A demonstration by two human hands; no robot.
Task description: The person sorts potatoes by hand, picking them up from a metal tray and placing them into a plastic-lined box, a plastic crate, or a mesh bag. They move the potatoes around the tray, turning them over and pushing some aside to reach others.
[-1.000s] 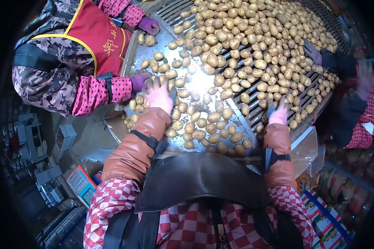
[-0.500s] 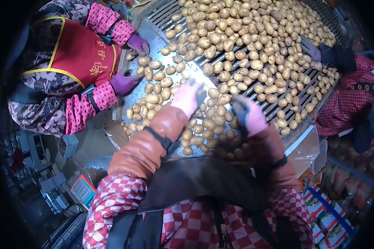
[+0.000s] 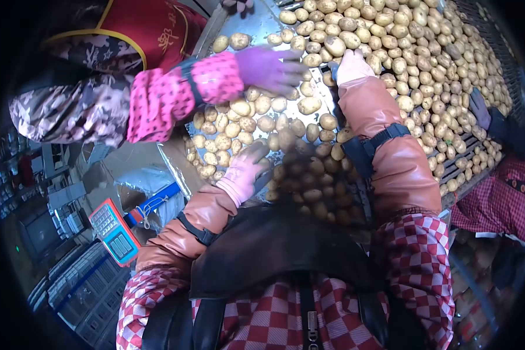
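Note:
My left hand (image 3: 245, 172), in a pink and grey work glove, is low over the metal surface with fingers and thumb apart, beside potatoes (image 3: 223, 142). Farther off, my right hand (image 3: 354, 67) reaches to the edge of the large potato pile (image 3: 385, 52). Its blue-grey thumb stands away from the pink back of the glove, and its fingertips are partly hidden among the potatoes. More potatoes (image 3: 318, 186) lie in shadow between my arms, close to my dark apron (image 3: 274, 256).
At left, a co-worker's purple-gloved hand (image 3: 271, 70) stretches across the metal sheet (image 3: 256, 23). Another person's gloved hand (image 3: 479, 109) touches the pile's right side, over a slatted grate (image 3: 449, 169). A red-framed keypad device (image 3: 115, 233) stands at lower left.
My view has shifted. My right hand has gone forward to the pile, and my left hand has drawn back toward me. The left co-worker's purple glove has reached across the sheet.

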